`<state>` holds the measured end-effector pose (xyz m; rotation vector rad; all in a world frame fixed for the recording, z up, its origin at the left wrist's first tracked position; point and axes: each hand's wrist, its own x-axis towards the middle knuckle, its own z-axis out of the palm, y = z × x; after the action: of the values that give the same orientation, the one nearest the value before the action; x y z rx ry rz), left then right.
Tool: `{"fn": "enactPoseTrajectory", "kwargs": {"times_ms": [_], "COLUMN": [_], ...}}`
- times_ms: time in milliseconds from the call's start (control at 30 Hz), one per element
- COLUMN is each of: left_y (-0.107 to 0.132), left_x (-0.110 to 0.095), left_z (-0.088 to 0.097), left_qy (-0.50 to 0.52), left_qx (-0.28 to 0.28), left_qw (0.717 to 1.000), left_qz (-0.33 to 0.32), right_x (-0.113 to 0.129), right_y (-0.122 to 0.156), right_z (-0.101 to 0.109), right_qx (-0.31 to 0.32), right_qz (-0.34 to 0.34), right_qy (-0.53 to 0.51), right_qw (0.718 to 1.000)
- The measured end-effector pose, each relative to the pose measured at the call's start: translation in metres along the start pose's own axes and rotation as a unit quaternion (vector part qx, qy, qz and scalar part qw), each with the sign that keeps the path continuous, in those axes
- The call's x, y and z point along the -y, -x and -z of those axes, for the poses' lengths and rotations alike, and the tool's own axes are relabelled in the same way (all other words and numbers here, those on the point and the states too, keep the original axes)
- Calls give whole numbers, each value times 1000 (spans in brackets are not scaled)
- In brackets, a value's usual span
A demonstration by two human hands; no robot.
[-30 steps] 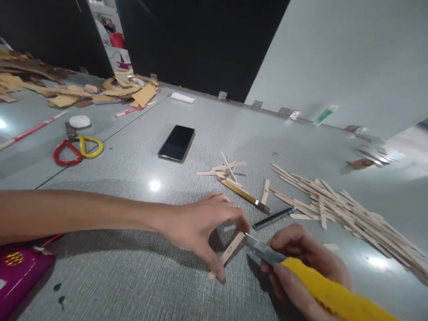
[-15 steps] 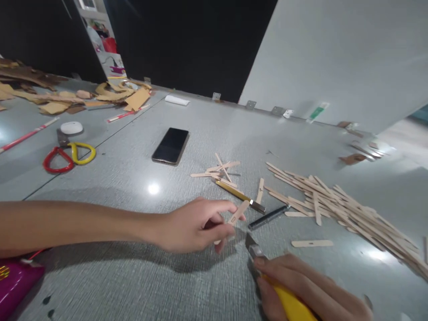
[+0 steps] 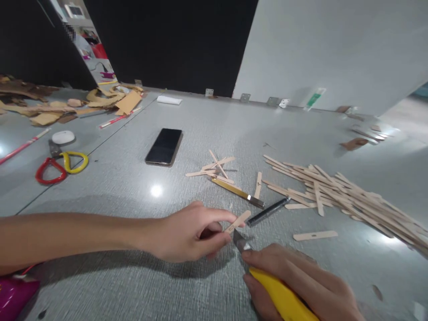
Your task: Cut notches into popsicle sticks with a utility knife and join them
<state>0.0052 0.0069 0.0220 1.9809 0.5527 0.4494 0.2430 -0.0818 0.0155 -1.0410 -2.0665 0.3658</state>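
Note:
Between the thumb and fingers of my left hand [image 3: 190, 232] is a flat wooden popsicle stick [image 3: 241, 219], tilted up to the right, with a small dark mark near its lower end. My right hand [image 3: 301, 281] is wrapped round a yellow utility knife [image 3: 279, 294]. Its metal blade [image 3: 239, 240] points up and left, right beside the stick; whether it touches, I cannot tell. Just beyond my hands lie a gold pencil-like tool [image 3: 234, 187] and a dark pen-like tool [image 3: 269, 211]. A single stick with a slot [image 3: 315, 235] lies right of the blade.
A long pile of popsicle sticks [image 3: 347, 196] covers the right side, and a few crossed sticks [image 3: 217, 166] lie mid-table. A phone [image 3: 164, 146], red-and-yellow scissors [image 3: 75, 162], a white mouse-shaped object [image 3: 63, 137] and cardboard scraps [image 3: 107, 100] are to the left. A purple packet [image 3: 16, 296] sits at lower left.
The knife blade has moved left and up, closer to the stick. My left hand still holds the stick, slightly lower in view. The whole view has shifted a little.

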Motion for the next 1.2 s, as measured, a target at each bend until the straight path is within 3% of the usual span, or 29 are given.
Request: {"fn": "enactPoseTrajectory", "kwargs": {"times_ms": [400,633,733,867,933,1033,1067,1133,1200], "left_y": [1,0,0,0,0,0,0,0,0], "left_x": [-3,-1,-1,-1,-1,-2,-3,-4,-5], "left_z": [1,3,3,2,2,2,2,3,3], "left_qy": [8,-5,-9,-23,-28,-27,-29,-34,-32], "left_qx": [15,51,49,49,49,53,54,56,59], "left_qw": [1000,998,998,998,997,998,998,997,997], "left_qz": [1,-24,-27,-36,-43,-37,-33,-27,-24], "right_x": [-3,5,1,-12,-17,-23,-24,-25,-25], "right_y": [0,-18,-27,-38,-39,-34,-32,-29,-29], "right_z": [-5,5,10,19,23,23,22,17,13], "right_qx": [-7,-33,15,134,153,117,115,132,145], "right_qz": [1,-68,-58,43,51,-95,-168,-288,-342], "right_qy": [10,-9,-12,-24,-45,-134,-190,-313,-383], "right_qw": [1000,997,998,990,986,979,960,895,845]}}
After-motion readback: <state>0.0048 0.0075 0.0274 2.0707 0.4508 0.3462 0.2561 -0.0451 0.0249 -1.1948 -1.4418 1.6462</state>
